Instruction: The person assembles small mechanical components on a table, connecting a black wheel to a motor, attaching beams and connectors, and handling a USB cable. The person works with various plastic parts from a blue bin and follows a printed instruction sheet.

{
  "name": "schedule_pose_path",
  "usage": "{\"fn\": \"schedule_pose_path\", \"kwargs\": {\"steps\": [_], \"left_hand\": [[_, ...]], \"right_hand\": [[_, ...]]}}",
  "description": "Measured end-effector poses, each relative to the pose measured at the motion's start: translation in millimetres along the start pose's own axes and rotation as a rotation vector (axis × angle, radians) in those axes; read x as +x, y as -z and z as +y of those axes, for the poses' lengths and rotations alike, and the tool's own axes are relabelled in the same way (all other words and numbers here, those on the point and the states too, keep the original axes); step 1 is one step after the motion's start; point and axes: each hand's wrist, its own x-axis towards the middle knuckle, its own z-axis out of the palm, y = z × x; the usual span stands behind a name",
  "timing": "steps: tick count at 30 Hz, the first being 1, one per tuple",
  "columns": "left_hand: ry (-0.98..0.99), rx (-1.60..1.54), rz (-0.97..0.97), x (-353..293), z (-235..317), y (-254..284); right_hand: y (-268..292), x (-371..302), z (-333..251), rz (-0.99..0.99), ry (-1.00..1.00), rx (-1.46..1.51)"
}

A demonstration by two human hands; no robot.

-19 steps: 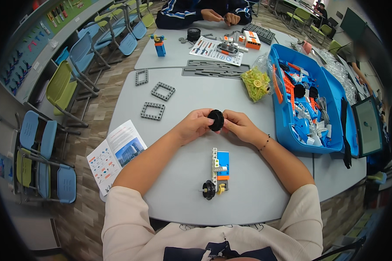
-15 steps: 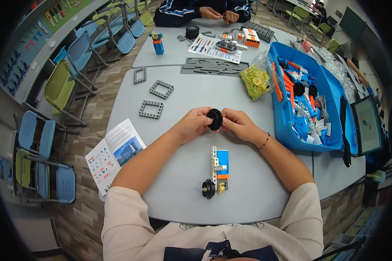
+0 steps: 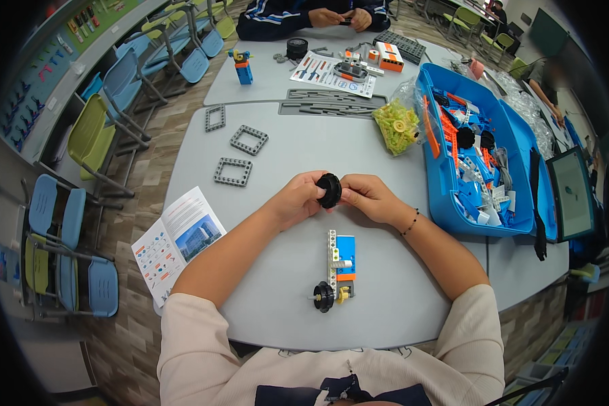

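Between my two hands, above the middle of the table, is a black toy wheel. My left hand grips its left side with thumb and fingers. My right hand pinches at its right side; the fingertips are partly hidden, and whether a small part sits between them cannot be made out. Nearer to me lies a building-block assembly with a white beam, a blue block, an orange strip and a grey peg. Another black wheel is fitted on an axle at its near end, beside a small yellow piece.
Three grey rectangular frames and an open leaflet lie to the left. A blue bin full of parts stands right, beside a bag of yellow-green pieces. Grey beams lie farther off. Across the table, another person's hands hold something dark.
The wheel in my hands has shifted slightly left and turned, showing more of its side. Across the table, the other person's hands have moved a little.
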Motion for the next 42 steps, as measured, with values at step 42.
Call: {"fn": "schedule_pose_path", "kwargs": {"steps": [42], "left_hand": [[-0.42,0.743,0.254,-240,-50,-144]], "right_hand": [[-143,-105,-132,-0.166,0.778,-0.579]]}}
